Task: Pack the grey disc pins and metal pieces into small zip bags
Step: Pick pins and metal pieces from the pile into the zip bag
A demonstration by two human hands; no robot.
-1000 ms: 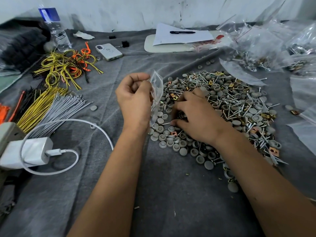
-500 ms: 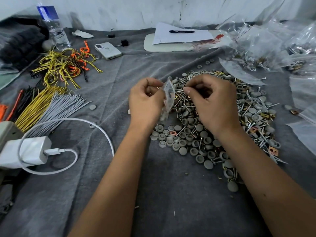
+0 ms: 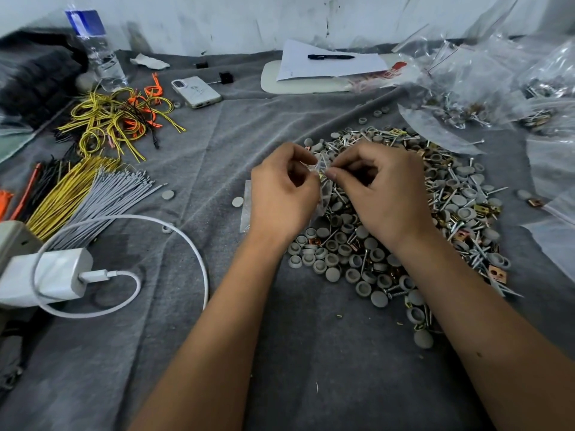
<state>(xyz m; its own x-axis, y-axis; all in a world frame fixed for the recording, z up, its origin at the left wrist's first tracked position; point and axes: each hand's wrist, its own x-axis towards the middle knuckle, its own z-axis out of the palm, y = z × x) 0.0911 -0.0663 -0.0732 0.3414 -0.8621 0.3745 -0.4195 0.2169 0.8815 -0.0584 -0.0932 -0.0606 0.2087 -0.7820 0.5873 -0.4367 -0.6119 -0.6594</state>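
The small zip bag (image 3: 322, 181) is held upright between both hands just above the near-left edge of the heap of grey disc pins and metal pieces (image 3: 413, 213), which lies right of centre on the grey cloth-covered worktop (image 3: 217, 353). The bag's left side is pinched by the curled fingers of the left hand (image 3: 281, 194), while the right hand (image 3: 382, 191), which a second ago was pressed down into the heap, has been lifted and brought to the bag's mouth, its thumb and forefinger pinched together there. A small brass-coloured piece seems to be held at the opening, though what exactly is gripped cannot be made out. From this it is judged that a pick has been completed and that the piece is being fed into the bag. The bag looks nearly empty, and most of the heap remains unpacked. Another flat bag (image 3: 246, 206) is seen lying on the cloth behind the left hand. Filled bags (image 3: 466, 98) are piled at the far right corner, and bundled wires (image 3: 90, 194) lie toward the left edge.
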